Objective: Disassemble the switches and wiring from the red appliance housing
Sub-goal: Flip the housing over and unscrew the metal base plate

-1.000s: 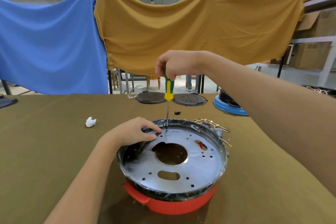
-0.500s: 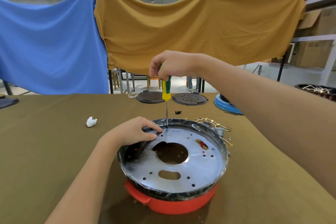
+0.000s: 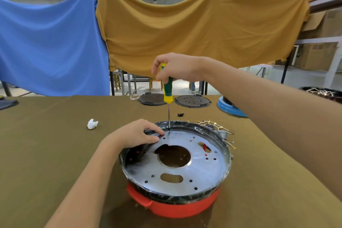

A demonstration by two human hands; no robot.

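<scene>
We're mid-task, still on fasteners. The red appliance housing sits upside down at lower centre of the frame on the bench, with the silver base plate facing up inside a dark rim.

Right hand is curled tight round the top of the green-yellow screwdriver, shaft vertical, tip down at the far edge of the plate, apparently on a screw; the screw head itself is too small to confirm. Left hand rests on the upper-left rim of the housing, fingers fairly flat and pressing to steady it, nothing gripped.

Done, by the look of it: a cluster of brass-coloured terminals and wiring lies on the bench just beyond the rim at the right, so some wiring seems already out. Several plate holes show empty. A small dark part lies behind the housing.

Left: the plate is still seated. Something red shows through a slot at the plate's right, so we reckon parts remain underneath. Whether switches remain inside, we can't tell. Plate off first, then whatever it covers.
</scene>
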